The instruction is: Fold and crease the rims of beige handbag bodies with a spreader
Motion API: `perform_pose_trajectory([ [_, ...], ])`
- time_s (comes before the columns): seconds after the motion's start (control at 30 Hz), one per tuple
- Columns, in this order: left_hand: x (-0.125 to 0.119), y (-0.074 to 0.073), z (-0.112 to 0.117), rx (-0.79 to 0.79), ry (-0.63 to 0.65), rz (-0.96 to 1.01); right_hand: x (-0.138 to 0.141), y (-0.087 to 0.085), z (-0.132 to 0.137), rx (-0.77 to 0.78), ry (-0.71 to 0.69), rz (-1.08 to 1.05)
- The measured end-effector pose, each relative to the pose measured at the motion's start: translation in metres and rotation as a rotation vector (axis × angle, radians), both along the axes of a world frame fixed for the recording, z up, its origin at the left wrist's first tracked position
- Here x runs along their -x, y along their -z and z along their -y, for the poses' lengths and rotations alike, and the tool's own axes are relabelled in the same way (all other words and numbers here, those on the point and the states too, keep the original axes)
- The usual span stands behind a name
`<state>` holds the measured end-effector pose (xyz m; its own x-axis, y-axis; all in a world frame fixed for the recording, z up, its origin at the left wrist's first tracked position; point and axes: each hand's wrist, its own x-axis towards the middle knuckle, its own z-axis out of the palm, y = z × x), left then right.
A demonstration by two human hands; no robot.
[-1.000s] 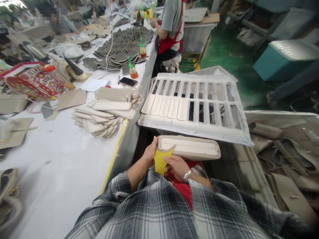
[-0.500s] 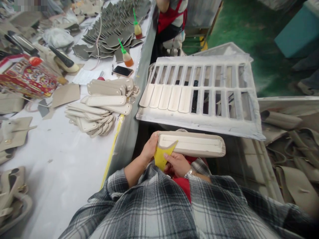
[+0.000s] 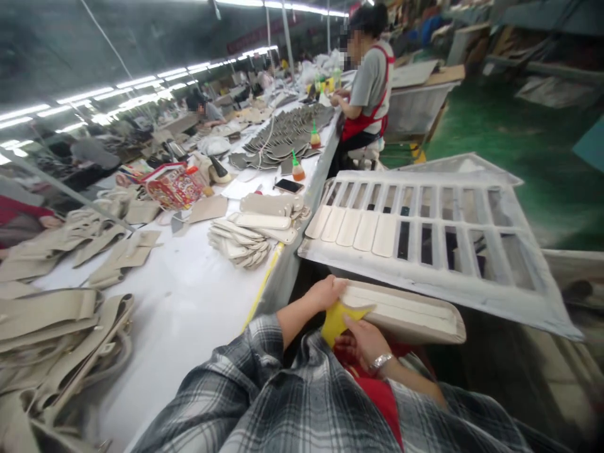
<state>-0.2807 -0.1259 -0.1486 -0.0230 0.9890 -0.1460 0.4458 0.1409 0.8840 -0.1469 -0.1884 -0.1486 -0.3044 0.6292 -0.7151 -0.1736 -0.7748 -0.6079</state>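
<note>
My left hand (image 3: pixel 324 293) grips the near end of a long beige leather piece (image 3: pixel 410 311) held flat over my lap. My right hand (image 3: pixel 362 340) pinches a yellow scraper (image 3: pixel 338 319) whose tip rests on that piece's left end. Just beyond stands a white slotted rack (image 3: pixel 453 264), with several cream strips (image 3: pixel 352 228) lying in its left slots. A stack of the same beige pieces (image 3: pixel 252 231) lies on the white table (image 3: pixel 189 302) to my left.
Beige bag straps (image 3: pixel 56 327) pile up at the table's near left. Farther along are a red patterned box (image 3: pixel 173 186), a phone (image 3: pixel 289 185), glue bottles (image 3: pixel 297 168) and grey cut pieces (image 3: pixel 283 135). A person in a red apron (image 3: pixel 368 94) works at the far end.
The view has swung up and left, so the far workers and ceiling lights show. My hands keep their hold on the beige piece and the yellow scraper.
</note>
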Motion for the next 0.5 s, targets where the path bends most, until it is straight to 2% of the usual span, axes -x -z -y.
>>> perform_pose_trajectory([
  [0.1, -0.006, -0.009, -0.008, -0.068, 0.018, -0.114, 0.003, -0.004, 0.002, -0.031, -0.006, -0.029],
  [0.23, -0.022, -0.02, -0.012, -0.137, 0.221, -0.607, 0.002, -0.01, 0.002, 0.019, 0.002, -0.065],
  [0.3, -0.025, -0.023, -0.013, -0.121, 0.314, -0.781, 0.002, -0.011, 0.001, 0.056, -0.026, -0.067],
  [0.5, -0.027, -0.023, -0.024, -0.156, 0.343, -0.97, -0.005, -0.01, -0.013, 0.093, -0.185, -0.064],
])
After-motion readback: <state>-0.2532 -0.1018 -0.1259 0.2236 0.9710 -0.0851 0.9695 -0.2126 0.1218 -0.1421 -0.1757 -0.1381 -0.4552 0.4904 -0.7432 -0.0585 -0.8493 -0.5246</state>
